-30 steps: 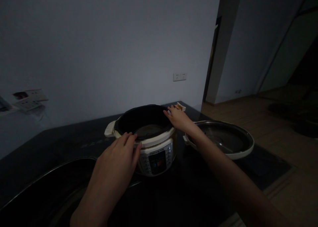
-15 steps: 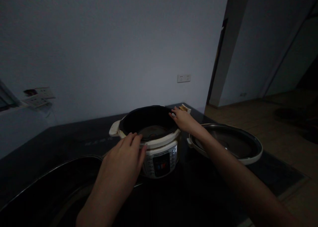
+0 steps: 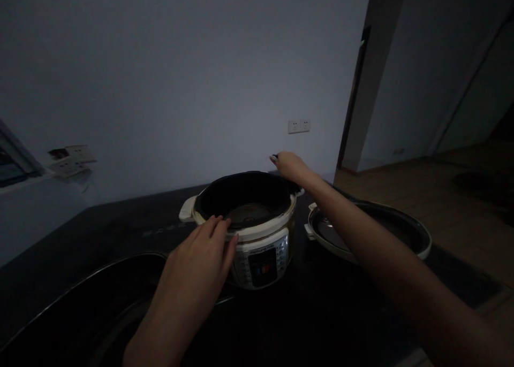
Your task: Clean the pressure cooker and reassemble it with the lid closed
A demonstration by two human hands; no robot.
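A white electric pressure cooker [image 3: 263, 233], lid off, stands on the dark countertop with its control panel facing me. Its round dark inner pot [image 3: 244, 188] sits inside. My left hand [image 3: 203, 249] is closed over the near rim, fingers on the inner side and thumb outside. My right hand [image 3: 292, 166] is raised above the far right rim, its fingers curled. A small dark and silvery tip shows at those fingers, too dim to name. The cooker's removed oval lid [image 3: 401, 228] lies underside up to the right, partly behind my right forearm.
A large dark pan [image 3: 88, 281] with a shiny rim fills the near left. The wall behind carries a socket [image 3: 299, 126], and another socket cluster [image 3: 72, 161] hangs at the left. Beyond the counter's right edge lies the floor [image 3: 450, 185].
My right hand has risen from the cooker's right rim and its fingers have curled in. My left hand stays on the near rim. The view has shifted slightly.
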